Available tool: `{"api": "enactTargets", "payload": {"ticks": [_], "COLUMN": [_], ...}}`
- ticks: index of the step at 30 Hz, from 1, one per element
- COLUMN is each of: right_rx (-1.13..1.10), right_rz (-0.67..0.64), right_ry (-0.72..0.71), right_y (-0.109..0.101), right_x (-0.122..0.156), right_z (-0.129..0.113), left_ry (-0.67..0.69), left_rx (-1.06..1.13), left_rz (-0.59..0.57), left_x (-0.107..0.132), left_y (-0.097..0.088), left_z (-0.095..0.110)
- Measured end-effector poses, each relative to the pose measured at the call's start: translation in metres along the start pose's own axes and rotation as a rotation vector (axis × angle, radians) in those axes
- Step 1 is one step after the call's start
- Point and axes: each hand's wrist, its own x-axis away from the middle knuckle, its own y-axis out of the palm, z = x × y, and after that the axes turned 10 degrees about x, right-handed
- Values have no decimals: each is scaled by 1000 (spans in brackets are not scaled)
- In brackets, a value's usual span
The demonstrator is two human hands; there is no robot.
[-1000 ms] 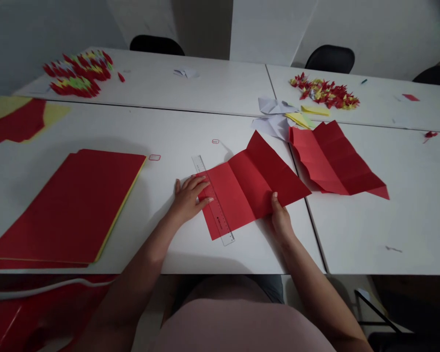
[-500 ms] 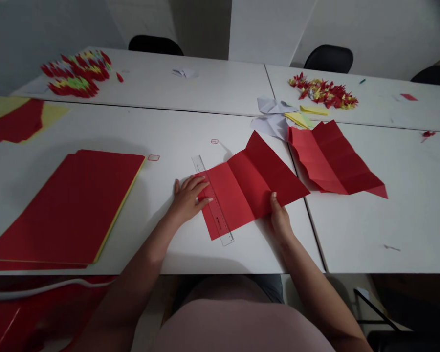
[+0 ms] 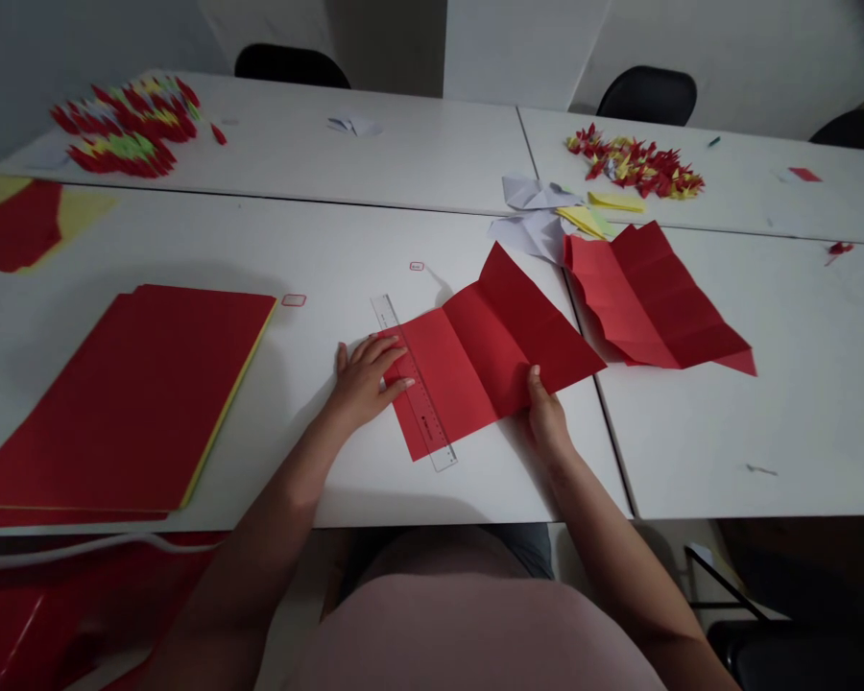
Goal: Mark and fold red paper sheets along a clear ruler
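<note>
Pinching red paper (image 3: 496,336) at its edge, right hand (image 3: 547,422) steadies it while left hand (image 3: 360,382), spread flat, pins adjacent ruler (image 3: 432,434), evidently against slipping.

It was a plain meeting room or classroom used for paper craft. White rectangular tables (image 3: 331,240) stood pushed together, with black chairs (image 3: 648,94) and white walls (image 3: 518,48) at 12 o'clock. Heaps of red and yellow folded paper figures (image 3: 126,130) lay at 10 and 1 o'clock, a stack of large red paper sheets (image 3: 130,393) at 9 o'clock, and a creased red paper sheet (image 3: 496,345) in the centre.
</note>
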Motion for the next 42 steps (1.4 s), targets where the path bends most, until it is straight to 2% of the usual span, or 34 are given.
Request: {"api": "enactTargets", "payload": {"ticks": [13, 18, 20, 25, 30, 32, 35, 37, 39, 42], "right_rx": [-47, -39, -24, 60, 121, 135, 176, 242, 361, 604], "right_rz": [4, 18, -35, -298, -427, -515, -662, -704, -678, -589], "right_ry": [36, 103, 118, 143, 177, 170, 142, 100, 15, -232], "right_y": [1, 5, 4, -8, -22, -24, -27, -28, -26, -13], "right_x": [0, 5, 9, 15, 17, 17, 13, 8, 3, -6], "right_z": [-1, -11, -18, -29, -31, -32, -34, -34, -32, -24], "left_ry": [4, -8, -13, -24, -18, -14, -12, -18, -26, -29], "left_rx": [-1, -37, -63, -96, -73, -63, -48, -44, -45, -47], "left_rz": [4, -29, -57, -92, -81, -74, -71, -71, -69, -66], "left_x": [0, 1, 1, 3, 4, 4, 4, 4, 4, 4], "left_y": [1, 0, 1, 1, 2, 3, 3, 3, 2, 2], "left_z": [0, -1, -1, 0, -1, -2, -3, -2, -1, 0]}}
